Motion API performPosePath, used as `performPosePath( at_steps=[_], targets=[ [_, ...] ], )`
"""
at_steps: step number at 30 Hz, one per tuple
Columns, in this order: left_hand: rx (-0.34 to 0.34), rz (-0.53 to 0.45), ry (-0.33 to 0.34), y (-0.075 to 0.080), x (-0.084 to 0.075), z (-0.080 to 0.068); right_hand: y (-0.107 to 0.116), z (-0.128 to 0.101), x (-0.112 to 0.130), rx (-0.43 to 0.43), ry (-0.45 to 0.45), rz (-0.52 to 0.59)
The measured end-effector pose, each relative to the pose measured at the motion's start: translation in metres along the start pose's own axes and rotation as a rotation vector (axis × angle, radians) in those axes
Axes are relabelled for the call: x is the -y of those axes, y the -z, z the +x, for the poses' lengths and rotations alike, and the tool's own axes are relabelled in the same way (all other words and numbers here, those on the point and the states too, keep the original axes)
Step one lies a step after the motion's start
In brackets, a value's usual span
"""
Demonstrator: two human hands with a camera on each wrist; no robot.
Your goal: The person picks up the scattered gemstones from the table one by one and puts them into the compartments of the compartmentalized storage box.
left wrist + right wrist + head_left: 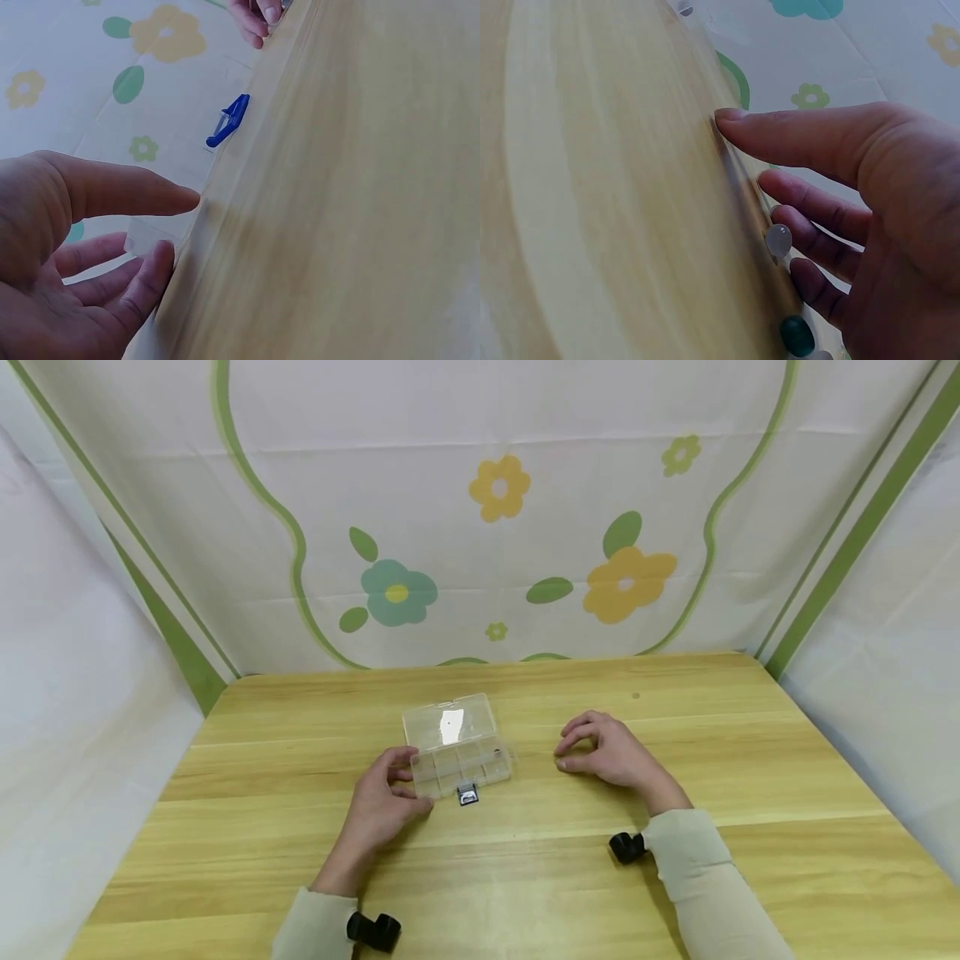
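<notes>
A clear plastic compartment box [424, 773] lies on the wooden table with its lid [420, 727] hinged back. My left hand [381, 800] holds the box's left end, fingers at the side and thumb at the front corner. Against the front edge stands a small blue-framed piece [238, 114], dark with a pale middle in the head view; its kind is unclear. My right hand [611, 753] is to the right of the box, low over the table, fingers bent towards the thumb. Whether its fingertips pinch anything is hidden. By its fingers lie a clear bead [778, 241] and a green bead [796, 335].
One compartment near the box's right end contains a tiny dark thing [497, 750]. Behind the table [525, 885] hangs a white cloth [450, 410] with printed flowers. Black wrist cameras sit at the left cuff [315, 922] and the right cuff [686, 852].
</notes>
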State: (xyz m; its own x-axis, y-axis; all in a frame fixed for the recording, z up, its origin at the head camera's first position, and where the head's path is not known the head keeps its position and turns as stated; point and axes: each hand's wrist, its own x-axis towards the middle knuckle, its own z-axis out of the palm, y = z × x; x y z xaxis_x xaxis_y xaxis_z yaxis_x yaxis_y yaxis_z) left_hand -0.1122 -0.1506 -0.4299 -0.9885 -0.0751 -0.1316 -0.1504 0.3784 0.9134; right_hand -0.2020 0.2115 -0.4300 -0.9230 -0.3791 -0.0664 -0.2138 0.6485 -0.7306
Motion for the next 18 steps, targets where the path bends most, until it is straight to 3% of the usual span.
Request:
performPosePath(
  at_steps=[18],
  targets=[
    [-0.001,-0.008,-0.004,0.0007,0.002,0.0025,-0.0026,0.0003,0.0009,-0.008,0.02,-0.044]
  ],
)
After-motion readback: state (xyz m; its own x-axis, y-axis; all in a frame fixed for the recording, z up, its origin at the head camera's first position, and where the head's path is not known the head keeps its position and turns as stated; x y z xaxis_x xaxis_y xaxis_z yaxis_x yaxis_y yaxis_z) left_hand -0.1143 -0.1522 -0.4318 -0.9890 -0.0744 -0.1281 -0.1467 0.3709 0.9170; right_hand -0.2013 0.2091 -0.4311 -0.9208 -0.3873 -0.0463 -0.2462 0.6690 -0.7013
